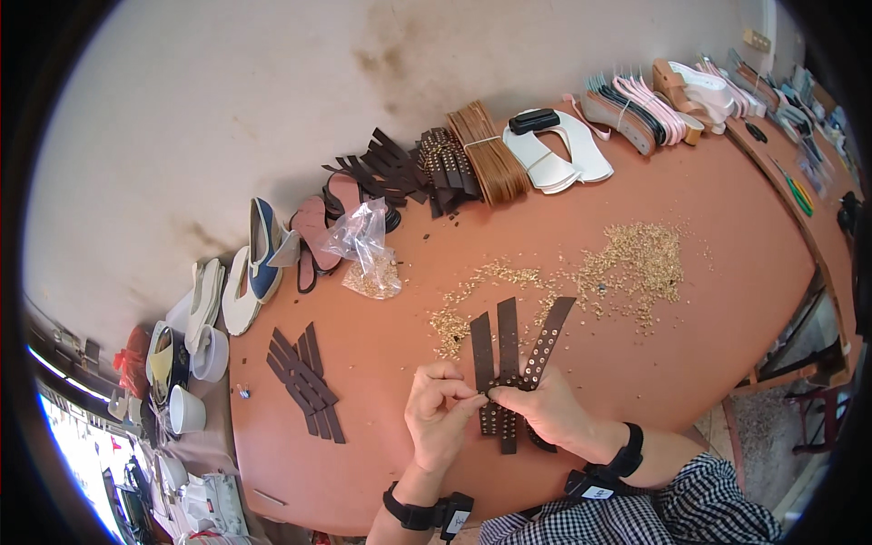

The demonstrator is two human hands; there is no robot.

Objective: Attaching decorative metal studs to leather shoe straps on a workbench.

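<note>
Close in front of me, a dark brown leather strap piece (509, 341) with several strips fans out, and rows of metal studs run along parts of it. My right hand (556, 409) grips it at the middle where the strips cross, thumb pressed on top. My left hand (442, 413) is closed in a pinch at the piece's left side, fingertips touching or nearly touching the leather. Whatever sits in that pinch is too small to make out. Beyond the hands lie loose gold-coloured studs (640, 263). A second woven strap piece (304, 386), without visible studs, rests to the left.
Along the table's (363, 490) far side are a plastic bag of studs (372, 272), sandals (313, 232), a studded strap stack (445, 168), a brown strip bundle (488, 154), white cutouts (581, 150) and wedge soles (622, 123). Green-handled pliers (801, 197) lie far right; white cups (188, 411) stand left.
</note>
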